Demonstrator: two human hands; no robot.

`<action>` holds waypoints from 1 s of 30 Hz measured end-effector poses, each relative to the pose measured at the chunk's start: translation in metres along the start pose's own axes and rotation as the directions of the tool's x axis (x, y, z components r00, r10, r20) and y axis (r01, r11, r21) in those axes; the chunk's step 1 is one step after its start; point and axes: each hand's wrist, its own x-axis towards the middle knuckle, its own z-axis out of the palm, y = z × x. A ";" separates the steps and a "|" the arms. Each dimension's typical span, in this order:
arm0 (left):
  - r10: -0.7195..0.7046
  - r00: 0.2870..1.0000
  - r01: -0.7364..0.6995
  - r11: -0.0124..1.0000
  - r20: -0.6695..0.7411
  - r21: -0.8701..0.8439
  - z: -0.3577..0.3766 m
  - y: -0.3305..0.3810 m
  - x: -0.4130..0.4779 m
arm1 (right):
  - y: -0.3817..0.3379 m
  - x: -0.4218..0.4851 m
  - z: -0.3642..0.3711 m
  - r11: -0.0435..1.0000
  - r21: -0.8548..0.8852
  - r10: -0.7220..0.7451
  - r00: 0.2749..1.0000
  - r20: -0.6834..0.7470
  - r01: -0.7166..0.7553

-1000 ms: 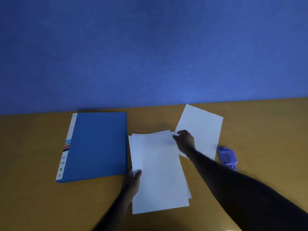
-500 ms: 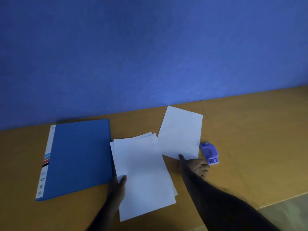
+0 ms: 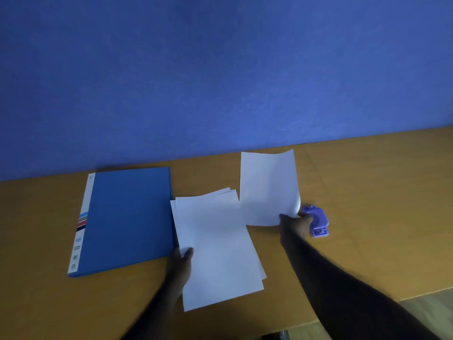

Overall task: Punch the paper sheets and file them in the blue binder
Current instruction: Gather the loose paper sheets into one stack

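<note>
I see the right hand (image 3: pixel 295 225) pinching the near right corner of a single paper sheet (image 3: pixel 268 190), whose edge curls up off the surface (image 3: pixel 367 192). Just beside that hand lies the purple hole punch (image 3: pixel 317 220). My left hand (image 3: pixel 181 262) rests with its thumb on the left edge of the stack of sheets (image 3: pixel 218 246), holding it flat. The closed blue binder (image 3: pixel 127 217) lies just left of the stack.

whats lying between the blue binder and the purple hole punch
In the head view: the paper stack beside the blue binder, then the single sheet before the hole punch.
</note>
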 end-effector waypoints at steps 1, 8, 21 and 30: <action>-0.002 1.000 0.002 1.000 0.000 -0.004 0.000 0.000 -0.001 | -0.006 -0.001 -0.001 0.998 0.059 -0.016 1.000 -0.001 0.016; -0.016 1.000 0.017 1.000 0.013 -0.017 -0.002 0.003 -0.005 | -0.051 0.001 -0.031 0.872 0.484 -0.003 0.986 0.168 -0.080; -0.109 0.992 0.092 0.965 -0.057 -0.246 0.000 0.013 -0.011 | 0.060 -0.098 -0.055 0.895 0.334 0.113 0.875 0.471 -0.295; -0.058 0.998 0.053 0.992 -0.035 -0.115 0.003 0.010 -0.014 | 0.101 -0.135 -0.041 0.983 0.066 0.111 0.845 0.523 -0.170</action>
